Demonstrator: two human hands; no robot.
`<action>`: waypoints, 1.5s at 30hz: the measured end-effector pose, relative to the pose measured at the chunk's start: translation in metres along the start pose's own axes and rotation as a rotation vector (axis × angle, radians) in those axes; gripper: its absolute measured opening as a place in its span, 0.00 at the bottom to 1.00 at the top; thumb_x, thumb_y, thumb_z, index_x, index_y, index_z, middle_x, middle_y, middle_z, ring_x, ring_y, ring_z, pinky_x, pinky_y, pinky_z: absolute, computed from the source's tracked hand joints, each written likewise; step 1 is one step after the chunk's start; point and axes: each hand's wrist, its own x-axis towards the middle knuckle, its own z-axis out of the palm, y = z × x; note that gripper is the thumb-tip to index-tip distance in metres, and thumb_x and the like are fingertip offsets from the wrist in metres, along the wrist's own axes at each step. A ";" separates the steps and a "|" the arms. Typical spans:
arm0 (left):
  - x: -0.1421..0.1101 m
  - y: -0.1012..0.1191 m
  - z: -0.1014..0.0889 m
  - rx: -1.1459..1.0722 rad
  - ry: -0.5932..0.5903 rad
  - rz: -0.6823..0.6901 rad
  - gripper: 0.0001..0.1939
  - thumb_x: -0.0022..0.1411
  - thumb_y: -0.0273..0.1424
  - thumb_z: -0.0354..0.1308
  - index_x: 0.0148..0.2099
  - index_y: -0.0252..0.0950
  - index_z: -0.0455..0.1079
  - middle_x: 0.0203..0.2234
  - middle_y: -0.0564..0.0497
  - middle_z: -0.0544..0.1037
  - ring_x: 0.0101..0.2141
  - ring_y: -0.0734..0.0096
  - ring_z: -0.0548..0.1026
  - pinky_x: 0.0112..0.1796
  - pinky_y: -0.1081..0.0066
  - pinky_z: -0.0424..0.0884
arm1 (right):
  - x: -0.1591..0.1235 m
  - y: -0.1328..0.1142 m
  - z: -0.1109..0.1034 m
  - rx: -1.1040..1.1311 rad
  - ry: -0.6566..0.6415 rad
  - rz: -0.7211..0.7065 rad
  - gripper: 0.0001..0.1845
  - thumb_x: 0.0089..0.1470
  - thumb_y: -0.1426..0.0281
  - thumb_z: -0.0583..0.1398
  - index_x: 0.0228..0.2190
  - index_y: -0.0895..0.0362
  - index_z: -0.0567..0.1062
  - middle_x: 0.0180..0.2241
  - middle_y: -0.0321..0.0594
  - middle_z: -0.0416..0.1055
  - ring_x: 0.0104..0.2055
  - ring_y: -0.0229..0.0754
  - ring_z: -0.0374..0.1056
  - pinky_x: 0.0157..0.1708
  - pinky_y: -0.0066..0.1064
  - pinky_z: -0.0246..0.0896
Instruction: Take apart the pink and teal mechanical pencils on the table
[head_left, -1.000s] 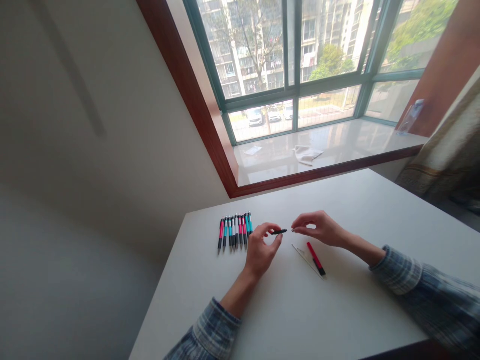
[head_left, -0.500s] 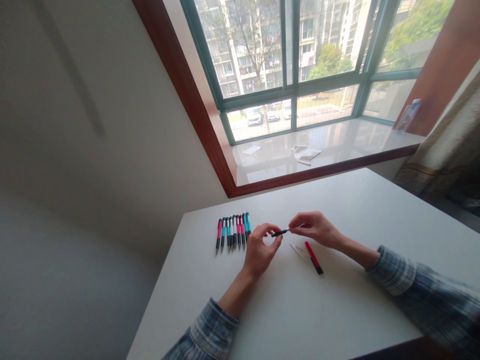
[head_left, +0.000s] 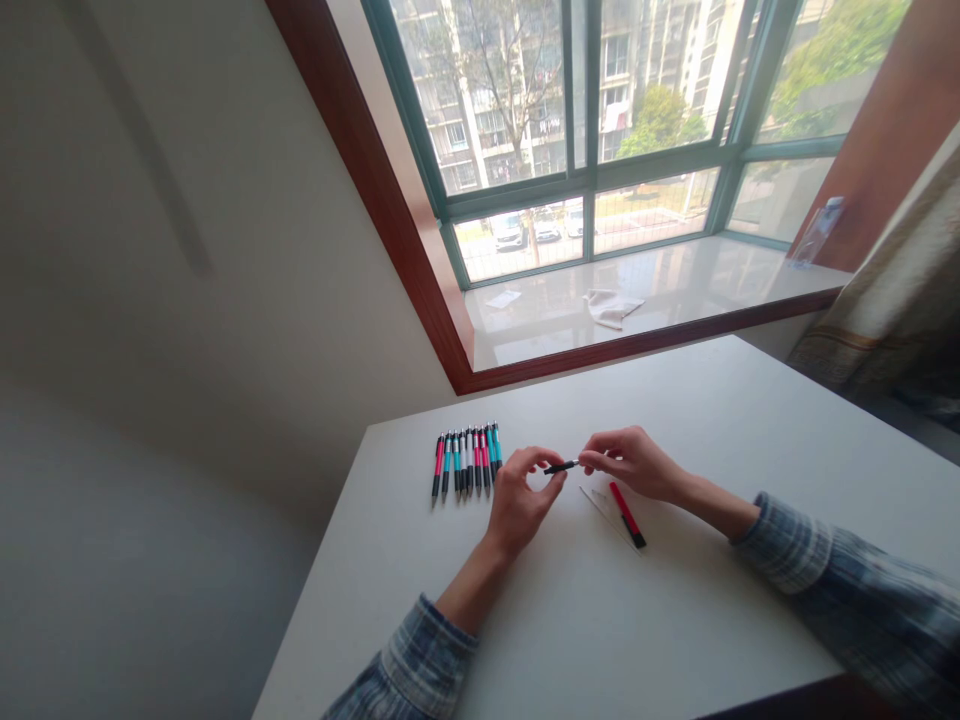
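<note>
No words, numbers or logos can be read. Any print on the row of pens (head_left: 465,465) left of the left hand (head_left: 517,500) is too small to make out. The same goes for the black pen part (head_left: 561,466) between that hand and the right hand (head_left: 634,465), and for the red pen barrel (head_left: 626,513) just below the right hand. Far beyond the hands, the bottle (head_left: 816,235) on the window sill (head_left: 660,300) shows nothing legible either.
</note>
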 end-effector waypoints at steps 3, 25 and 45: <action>0.000 0.000 0.000 0.002 -0.007 0.007 0.04 0.62 0.27 0.64 0.40 0.41 0.76 0.36 0.52 0.83 0.38 0.64 0.78 0.40 0.64 0.71 | -0.001 -0.003 -0.003 -0.082 -0.022 -0.024 0.24 0.67 0.55 0.55 0.28 0.56 0.81 0.26 0.38 0.78 0.27 0.39 0.70 0.31 0.30 0.63; 0.000 0.001 -0.001 0.004 -0.027 -0.003 0.04 0.61 0.27 0.64 0.40 0.40 0.77 0.36 0.52 0.82 0.39 0.64 0.77 0.40 0.66 0.70 | -0.001 -0.003 -0.004 -0.126 -0.098 -0.089 0.20 0.65 0.55 0.57 0.32 0.56 0.79 0.27 0.37 0.76 0.28 0.38 0.67 0.30 0.28 0.61; 0.000 0.000 0.000 -0.010 -0.042 0.006 0.05 0.62 0.27 0.64 0.40 0.41 0.77 0.36 0.52 0.82 0.39 0.64 0.76 0.40 0.66 0.70 | -0.001 -0.004 -0.004 -0.164 -0.119 -0.083 0.18 0.66 0.58 0.58 0.31 0.57 0.78 0.24 0.35 0.74 0.26 0.36 0.64 0.30 0.27 0.58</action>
